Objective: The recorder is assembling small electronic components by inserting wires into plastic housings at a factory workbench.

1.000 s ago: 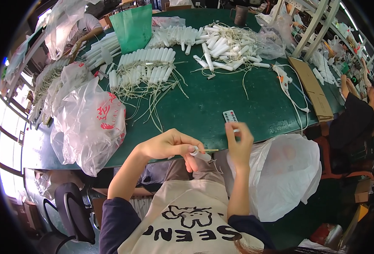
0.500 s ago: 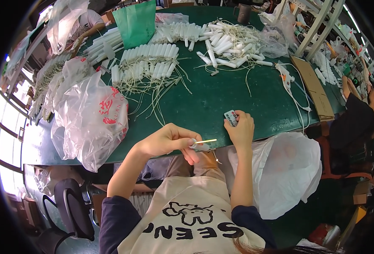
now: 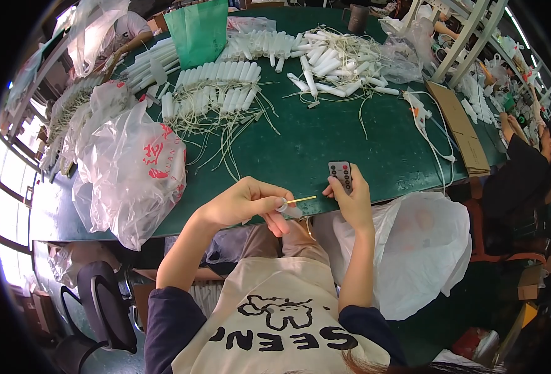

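Observation:
My left hand (image 3: pixel 245 202) pinches a small white candle-shaped piece (image 3: pixel 292 204) with a thin yellowish wire sticking out to the right, just over the near edge of the green table (image 3: pixel 325 146). My right hand (image 3: pixel 350 199) holds a small dark remote with rows of buttons (image 3: pixel 340 174) upright, a little to the right of the wire tip. Both hands hover above my lap, close together but apart.
Rows of white tubes with wire leads (image 3: pixel 216 84) and a loose heap of them (image 3: pixel 335 56) lie at the back. Plastic bags (image 3: pixel 135 171) sit left, a white bag (image 3: pixel 422 249) hangs right. A green bag (image 3: pixel 199 30), a glue gun (image 3: pixel 417 112), cardboard (image 3: pixel 456 124) and another person (image 3: pixel 525 168) are nearby.
My right hand with the remote has dropped slightly nearer to the table edge. The left hand now holds the wired piece level, its wire pointing toward the remote.

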A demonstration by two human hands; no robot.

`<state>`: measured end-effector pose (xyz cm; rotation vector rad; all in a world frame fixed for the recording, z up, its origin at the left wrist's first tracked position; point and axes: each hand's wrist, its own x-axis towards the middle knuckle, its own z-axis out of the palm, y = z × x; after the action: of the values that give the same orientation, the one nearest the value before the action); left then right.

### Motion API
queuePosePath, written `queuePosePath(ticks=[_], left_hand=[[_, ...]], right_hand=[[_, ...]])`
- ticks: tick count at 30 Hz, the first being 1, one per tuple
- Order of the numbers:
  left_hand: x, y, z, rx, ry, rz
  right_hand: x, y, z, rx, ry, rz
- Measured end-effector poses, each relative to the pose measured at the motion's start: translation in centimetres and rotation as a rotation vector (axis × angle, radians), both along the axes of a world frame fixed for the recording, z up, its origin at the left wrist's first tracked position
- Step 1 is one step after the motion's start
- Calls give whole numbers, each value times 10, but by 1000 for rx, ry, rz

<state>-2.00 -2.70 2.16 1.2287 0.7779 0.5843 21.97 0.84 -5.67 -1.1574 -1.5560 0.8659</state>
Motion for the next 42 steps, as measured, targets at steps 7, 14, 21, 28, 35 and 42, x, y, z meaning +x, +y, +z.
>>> queuePosePath(ticks=[7, 14, 21, 28, 35, 42], left_hand=[[-1, 0, 5, -9, 14, -5], [-3, -1, 7, -17, 10, -12], [-4, -3, 6, -18, 14, -19], [-9, -4, 13, -25, 43, 19], [-14, -3, 8, -27, 2, -59], [-8, -4, 15, -31, 17, -9]], right_hand=[[2, -19, 21, -197, 360, 183], [4, -18, 26, -217, 199, 198], [-4, 2, 14, -109, 9, -33], [15, -17, 26, -292, 25, 202], [29, -70, 14, -443, -221, 189], [35, -72, -7, -403, -337, 55]])
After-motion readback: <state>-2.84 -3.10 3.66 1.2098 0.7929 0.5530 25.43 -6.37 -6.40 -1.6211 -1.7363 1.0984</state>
